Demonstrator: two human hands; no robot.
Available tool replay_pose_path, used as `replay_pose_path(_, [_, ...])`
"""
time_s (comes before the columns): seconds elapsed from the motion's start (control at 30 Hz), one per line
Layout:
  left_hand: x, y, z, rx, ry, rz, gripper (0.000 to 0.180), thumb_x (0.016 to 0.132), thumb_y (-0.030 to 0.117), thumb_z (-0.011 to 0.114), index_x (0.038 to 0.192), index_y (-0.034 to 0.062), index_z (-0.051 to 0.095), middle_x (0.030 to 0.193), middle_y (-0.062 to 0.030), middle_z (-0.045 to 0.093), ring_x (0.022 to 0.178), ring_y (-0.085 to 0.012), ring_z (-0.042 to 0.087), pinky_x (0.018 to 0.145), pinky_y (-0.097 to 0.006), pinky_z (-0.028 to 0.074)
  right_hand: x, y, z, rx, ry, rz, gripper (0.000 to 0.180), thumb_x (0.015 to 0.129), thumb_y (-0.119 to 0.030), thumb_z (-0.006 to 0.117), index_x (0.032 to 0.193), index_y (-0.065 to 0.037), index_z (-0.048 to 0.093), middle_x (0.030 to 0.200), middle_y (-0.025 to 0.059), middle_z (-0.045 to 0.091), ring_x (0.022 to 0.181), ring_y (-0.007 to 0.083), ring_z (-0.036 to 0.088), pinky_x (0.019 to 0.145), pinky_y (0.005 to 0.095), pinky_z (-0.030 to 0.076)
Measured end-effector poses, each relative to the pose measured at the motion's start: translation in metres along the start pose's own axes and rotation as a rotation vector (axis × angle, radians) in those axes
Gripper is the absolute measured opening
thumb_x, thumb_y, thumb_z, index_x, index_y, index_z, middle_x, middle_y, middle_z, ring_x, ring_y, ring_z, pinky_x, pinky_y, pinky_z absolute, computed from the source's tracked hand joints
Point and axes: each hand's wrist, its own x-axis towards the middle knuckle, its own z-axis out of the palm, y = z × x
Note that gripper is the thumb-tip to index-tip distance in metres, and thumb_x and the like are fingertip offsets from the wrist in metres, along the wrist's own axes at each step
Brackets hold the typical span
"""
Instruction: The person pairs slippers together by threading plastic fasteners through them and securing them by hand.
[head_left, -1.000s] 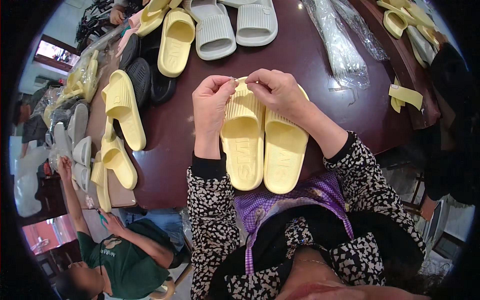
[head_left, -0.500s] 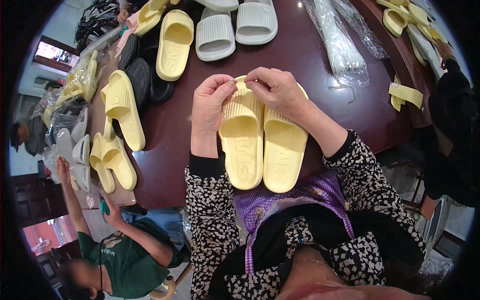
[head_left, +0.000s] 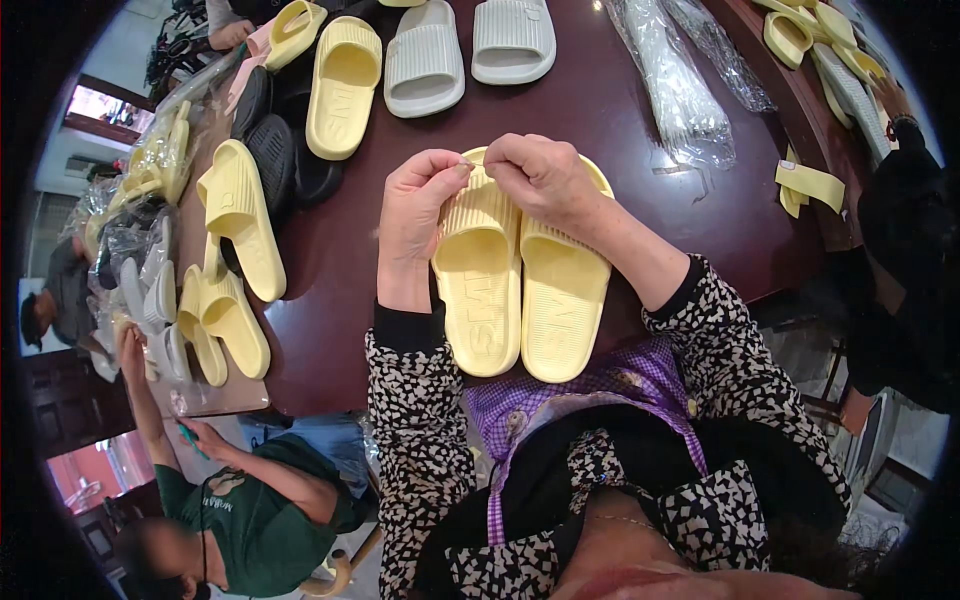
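A pair of pale yellow ridged slide slippers lies side by side at the table's near edge, the left slipper (head_left: 478, 300) and the right slipper (head_left: 563, 305), their toes pointing away from me. Both my hands are at the far end of the pair. With thumb and index finger pinched, my left hand (head_left: 412, 215) is closed beside the left slipper's toe. My right hand (head_left: 545, 180) rests over the toes and straps, its fingers curled in a pinch. Something thin shows between the two fingertips, too small to name.
Grey slippers (head_left: 425, 65) and a yellow slipper (head_left: 345, 90) stand across the table. More yellow slippers (head_left: 240, 220) and black slippers (head_left: 268, 150) lie left. Clear plastic bags (head_left: 685, 110) and a yellow strip (head_left: 810, 187) lie right. A co-worker in green (head_left: 260, 520) holds a teal-handled tool.
My pinched fingers stay at the left slipper's toe, with a slight shift of the view. A grey slipper at the far edge is gone from view. The co-worker's teal-handled tool has turned.
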Motion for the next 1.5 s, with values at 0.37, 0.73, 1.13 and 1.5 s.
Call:
replay_pose_path(0.37, [0.000,-0.003,0.000,0.035,0.025,0.002,0.007,0.084,-0.001,0.062,0.091,-0.0008,0.064,0.082,-0.0022,0.064,0.071,-0.0061,0.057,0.065,-0.018,0.047,0.000,-0.001,0.000,0.073,0.013,0.053,0.005,0.081,-0.004,0.060,0.086,-0.002,0.061,0.074,0.0096,0.063,0.070,0.0215,0.062,0.063,0.0302,0.049])
replay_pose_path(0.73, [0.016,-0.007,-0.027,0.168,0.416,0.080,0.016,0.084,0.004,0.061,0.098,-0.0028,0.062,0.080,-0.0055,0.063,0.066,-0.0092,0.056,0.061,-0.020,0.046,-0.030,-0.049,-0.051,0.146,-0.189,0.129,0.017,0.083,-0.008,0.064,0.099,-0.002,0.064,0.086,0.0122,0.065,0.078,0.0229,0.064,0.071,0.0306,0.051])
replay_pose_path(1.13, [0.026,-0.034,-0.044,0.211,0.380,-0.013,0.018,0.089,0.010,0.057,0.104,0.0007,0.058,0.086,-0.0066,0.062,0.069,-0.0118,0.056,0.062,-0.023,0.045,-0.058,-0.027,-0.026,-0.363,-0.438,0.045,0.033,0.084,-0.022,0.058,0.115,-0.010,0.054,0.091,0.0184,0.054,0.083,0.0348,0.059,0.069,0.0438,0.048])
replay_pose_path(1.5, [0.025,-0.032,-0.044,0.121,0.368,-0.051,0.015,0.090,0.011,0.057,0.101,0.0017,0.059,0.083,-0.0062,0.063,0.064,-0.0112,0.056,0.056,-0.022,0.045,-0.065,0.025,-0.033,-0.543,-0.163,-0.065,0.013,0.071,-0.010,0.057,0.079,-0.002,0.050,0.075,0.0128,0.054,0.077,0.0291,0.059,0.065,0.0383,0.049])
